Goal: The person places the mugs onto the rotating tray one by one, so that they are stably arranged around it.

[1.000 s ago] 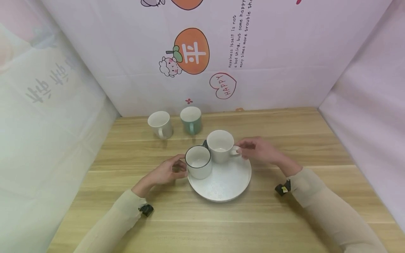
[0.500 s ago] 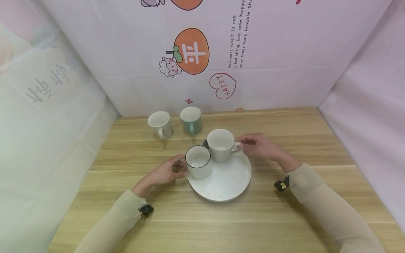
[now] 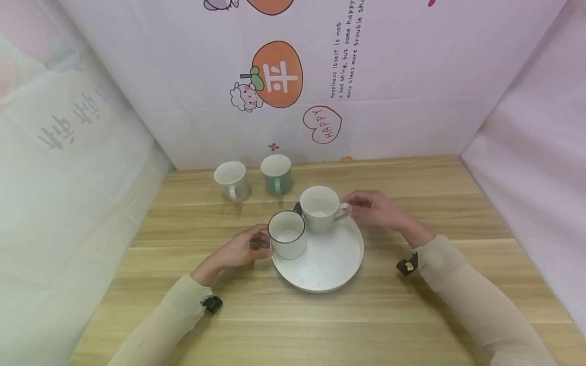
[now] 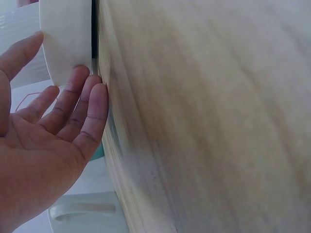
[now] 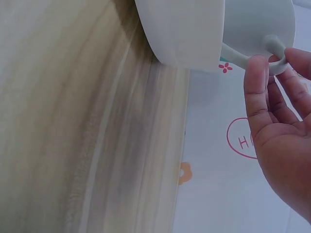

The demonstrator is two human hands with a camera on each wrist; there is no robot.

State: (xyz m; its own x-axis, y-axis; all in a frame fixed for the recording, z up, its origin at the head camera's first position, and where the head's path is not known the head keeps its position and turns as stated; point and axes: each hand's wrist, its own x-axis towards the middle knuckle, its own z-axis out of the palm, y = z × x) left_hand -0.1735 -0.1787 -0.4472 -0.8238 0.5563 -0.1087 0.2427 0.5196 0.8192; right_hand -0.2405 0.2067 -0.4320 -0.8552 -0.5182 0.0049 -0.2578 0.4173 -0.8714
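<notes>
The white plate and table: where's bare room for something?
The white plate is bare at front right, between its rim, the black-rimmed mug and the plain white mug. The table is bare in front of the plate, between the sleeves, and behind the right hand, up to the wall cloth. It's crowded where those mugs stand close, the left hand beside one.

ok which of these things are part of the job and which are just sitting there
Seemingly in the job:
white plate, left hand at its edge
dark-rimmed mug, on the plate
plain white mug, held by the right hand

Seemingly just sitting there, farther back:
pale mug
green mug
</notes>
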